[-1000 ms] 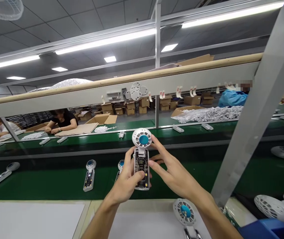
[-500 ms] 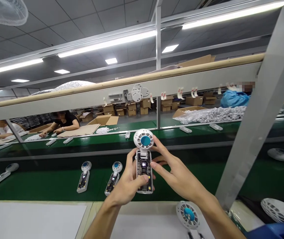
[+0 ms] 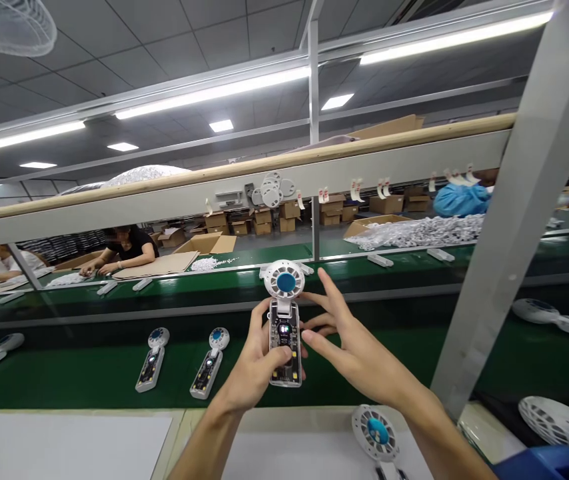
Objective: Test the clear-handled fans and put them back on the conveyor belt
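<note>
A small white handheld fan with a blue centre stands upright in my left hand. Its body shows a dark circuit board with a lit display, and my left thumb presses on the board. Just to the right is my right hand, fingers spread and holding nothing. Two similar fans, one nearer and one farther left, lie on the green belt. Another fan rests on the white sheet below my right hand.
A grey metal post slants down at the right. Beyond it lies another white fan. Across the line, a person in black works beside cardboard, and small white parts are piled. A blue bin sits bottom right.
The two fans on the belt have shifted left. My right fingers have come off the held fan and spread apart. The held fan has moved slightly left, still in my left hand.
</note>
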`<state>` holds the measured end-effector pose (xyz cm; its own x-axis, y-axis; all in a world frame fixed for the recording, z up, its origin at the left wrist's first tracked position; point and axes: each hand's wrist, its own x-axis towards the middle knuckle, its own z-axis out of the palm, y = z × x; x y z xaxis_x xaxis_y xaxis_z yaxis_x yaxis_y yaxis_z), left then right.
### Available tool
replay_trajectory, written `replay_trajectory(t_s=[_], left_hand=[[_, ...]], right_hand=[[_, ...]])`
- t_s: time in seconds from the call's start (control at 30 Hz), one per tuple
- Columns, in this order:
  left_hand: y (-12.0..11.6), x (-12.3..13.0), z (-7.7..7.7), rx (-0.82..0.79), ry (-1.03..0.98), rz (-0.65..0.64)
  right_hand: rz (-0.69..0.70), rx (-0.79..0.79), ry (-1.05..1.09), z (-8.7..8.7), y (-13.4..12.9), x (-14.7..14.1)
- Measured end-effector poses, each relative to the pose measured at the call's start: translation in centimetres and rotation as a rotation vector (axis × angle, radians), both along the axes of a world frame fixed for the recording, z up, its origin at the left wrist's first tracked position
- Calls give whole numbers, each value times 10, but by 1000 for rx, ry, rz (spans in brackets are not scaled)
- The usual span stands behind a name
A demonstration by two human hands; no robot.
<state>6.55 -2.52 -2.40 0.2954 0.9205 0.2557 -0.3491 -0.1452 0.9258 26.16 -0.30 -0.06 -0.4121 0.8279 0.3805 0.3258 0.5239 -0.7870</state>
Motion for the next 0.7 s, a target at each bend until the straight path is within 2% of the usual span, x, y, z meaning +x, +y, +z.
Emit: replay_trajectory(t_s=[0.17,0.37,0.7], left_hand=[[0,-2,2,-14,-24,38],[-3,1,3,-32,-22,41],[-2,-2,5,-31,-25,32]], right_hand=[[-91,-12,-15,-1,1,9],[-58,-19,-95,-1,1,6],[-107,-23,-87,-2,4,9]])
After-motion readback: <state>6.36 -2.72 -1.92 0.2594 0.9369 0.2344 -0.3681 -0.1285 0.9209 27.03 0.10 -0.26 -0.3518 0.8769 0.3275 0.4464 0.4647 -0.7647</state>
